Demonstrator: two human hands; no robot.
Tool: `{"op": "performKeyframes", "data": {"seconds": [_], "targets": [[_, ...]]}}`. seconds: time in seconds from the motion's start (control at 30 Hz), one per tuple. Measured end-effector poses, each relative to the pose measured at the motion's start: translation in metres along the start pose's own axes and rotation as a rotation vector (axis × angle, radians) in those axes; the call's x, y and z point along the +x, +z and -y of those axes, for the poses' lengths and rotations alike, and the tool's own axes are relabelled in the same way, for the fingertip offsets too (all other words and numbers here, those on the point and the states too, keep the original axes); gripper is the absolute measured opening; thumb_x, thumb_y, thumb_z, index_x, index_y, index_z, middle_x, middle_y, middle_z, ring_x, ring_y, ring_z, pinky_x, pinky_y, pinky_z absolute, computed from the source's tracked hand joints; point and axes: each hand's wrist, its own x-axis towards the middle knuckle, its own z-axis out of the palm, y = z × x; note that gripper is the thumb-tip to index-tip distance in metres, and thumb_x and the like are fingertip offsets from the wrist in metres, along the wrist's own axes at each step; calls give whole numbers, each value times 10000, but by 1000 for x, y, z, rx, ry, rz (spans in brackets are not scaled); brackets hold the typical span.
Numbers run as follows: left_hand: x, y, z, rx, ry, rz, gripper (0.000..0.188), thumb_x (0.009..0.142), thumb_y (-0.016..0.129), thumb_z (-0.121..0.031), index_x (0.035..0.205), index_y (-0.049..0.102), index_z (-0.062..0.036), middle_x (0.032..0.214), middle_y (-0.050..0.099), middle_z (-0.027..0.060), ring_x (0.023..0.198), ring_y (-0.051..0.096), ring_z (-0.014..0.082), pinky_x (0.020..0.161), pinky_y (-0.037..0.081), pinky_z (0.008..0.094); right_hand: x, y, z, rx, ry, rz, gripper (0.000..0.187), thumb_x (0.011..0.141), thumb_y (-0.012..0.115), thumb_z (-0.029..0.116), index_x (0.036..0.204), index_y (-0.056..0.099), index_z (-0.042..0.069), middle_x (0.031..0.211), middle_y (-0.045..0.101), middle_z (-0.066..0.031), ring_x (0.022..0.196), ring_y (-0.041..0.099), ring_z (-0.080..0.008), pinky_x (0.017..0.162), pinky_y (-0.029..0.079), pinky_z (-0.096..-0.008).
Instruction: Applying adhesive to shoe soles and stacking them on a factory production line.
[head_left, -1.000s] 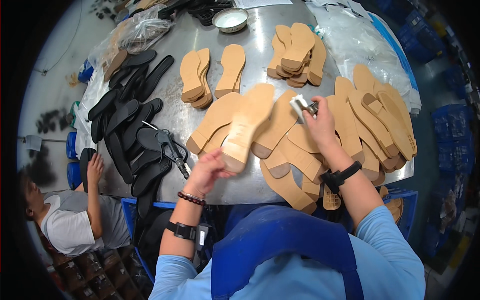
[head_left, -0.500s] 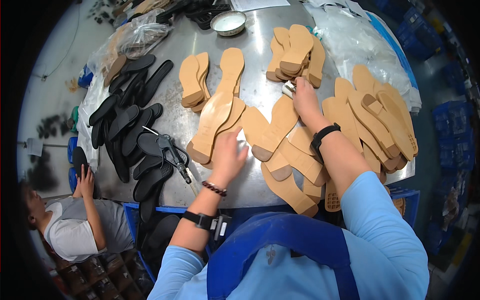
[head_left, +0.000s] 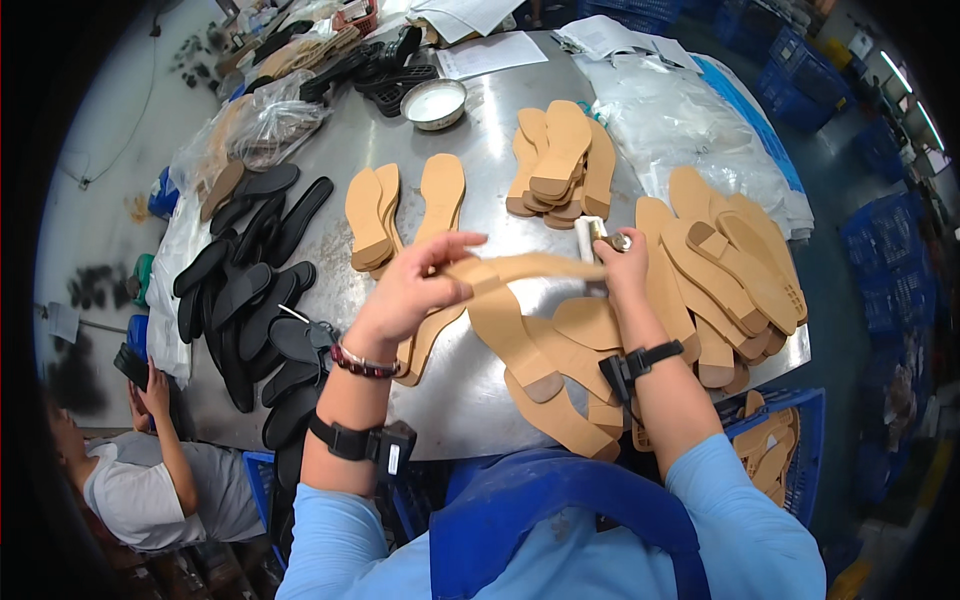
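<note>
My left hand (head_left: 408,298) grips a tan shoe sole (head_left: 525,268) between thumb and fingers, raised over the table and seen nearly edge-on, a little blurred. The sole's far end reaches my right hand (head_left: 626,268). Closed fingers of that hand hold a small white object with a round metal part (head_left: 592,238); its kind I cannot make out. Beneath my hands lie loose tan soles (head_left: 510,340). A heap of tan soles (head_left: 735,265) sits right of my right hand, and a small stack (head_left: 560,150) stands beyond it. Two more tan piles, one nearer the left (head_left: 370,215), lie behind my left hand.
Black soles (head_left: 240,290) cover the table's left side. A bowl of white liquid (head_left: 437,104), papers (head_left: 495,55) and plastic bags (head_left: 690,130) lie at the back. Blue crates (head_left: 815,440) stand at the front edge. A person (head_left: 170,480) at left handles a black sole.
My left hand has lifted a sole off the pile and brought it up across toward my right hand. The right hand has drawn nearer with its white object. The view has tilted upward.
</note>
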Motion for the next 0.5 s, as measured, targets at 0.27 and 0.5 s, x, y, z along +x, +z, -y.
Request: {"op": "performKeyframes", "data": {"seconds": [0.27, 0.5], "targets": [[164, 10, -30, 279, 277, -108, 500, 862, 693, -275, 1236, 594, 42, 1067, 643, 99, 1031, 578, 145, 926, 453, 294, -30, -37, 44, 408, 78, -2, 403, 789, 711, 46, 1139, 514, 12, 935, 582, -65, 829, 576, -145, 716, 486, -273], [112, -9, 27, 48, 187, -264, 381, 905, 617, -123, 1252, 571, 29, 1080, 631, 67, 947, 565, 129, 869, 461, 272, -124, -23, 35, -320, -945, 1199, 400, 724, 681, 37, 1105, 568, 79, 915, 596, -101, 880, 593, -277, 778, 475, -394]]}}
